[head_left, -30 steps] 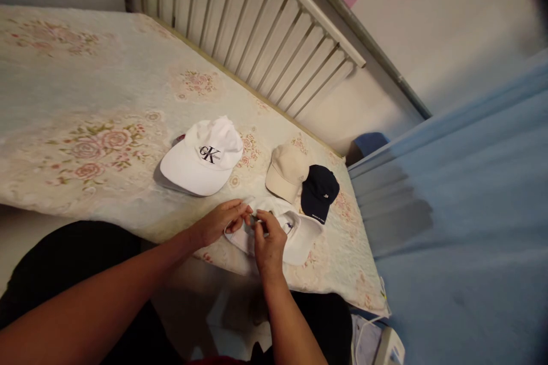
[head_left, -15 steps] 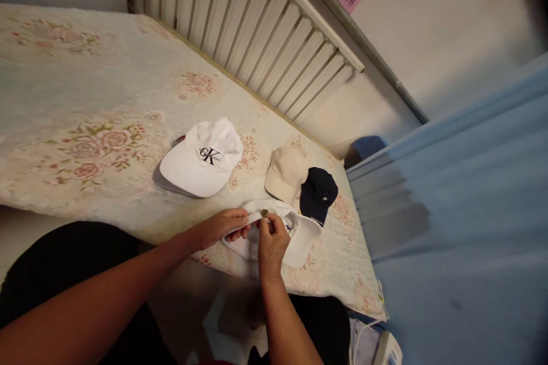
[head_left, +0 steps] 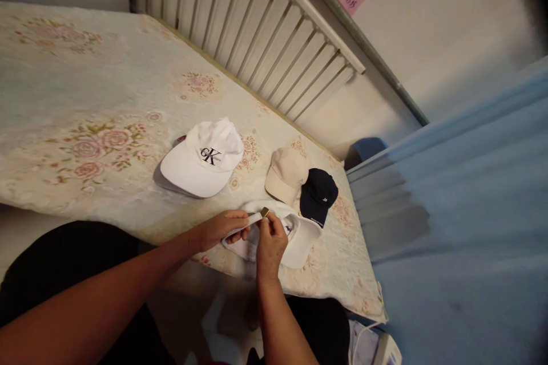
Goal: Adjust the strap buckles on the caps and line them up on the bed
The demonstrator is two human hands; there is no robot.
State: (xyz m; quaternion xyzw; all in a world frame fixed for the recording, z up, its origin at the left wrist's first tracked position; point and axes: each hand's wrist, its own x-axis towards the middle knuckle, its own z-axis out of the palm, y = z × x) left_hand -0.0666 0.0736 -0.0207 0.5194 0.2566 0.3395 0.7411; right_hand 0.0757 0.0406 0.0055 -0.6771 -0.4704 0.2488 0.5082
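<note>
Over the nearest white cap, my left hand pinched its strap, my right hand its buckle, brighter than before.

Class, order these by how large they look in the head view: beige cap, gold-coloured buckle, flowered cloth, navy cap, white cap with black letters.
1. Flowered cloth
2. White cap with black letters
3. Beige cap and navy cap: too alike to rank
4. Gold-coloured buckle

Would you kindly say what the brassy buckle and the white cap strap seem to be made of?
Brassy buckle: probably metal with a slight sheen, judging by its golden colour. White cap strap: likely matte fabric, since it looks flat and bends; its fibre cannot be told.
</note>
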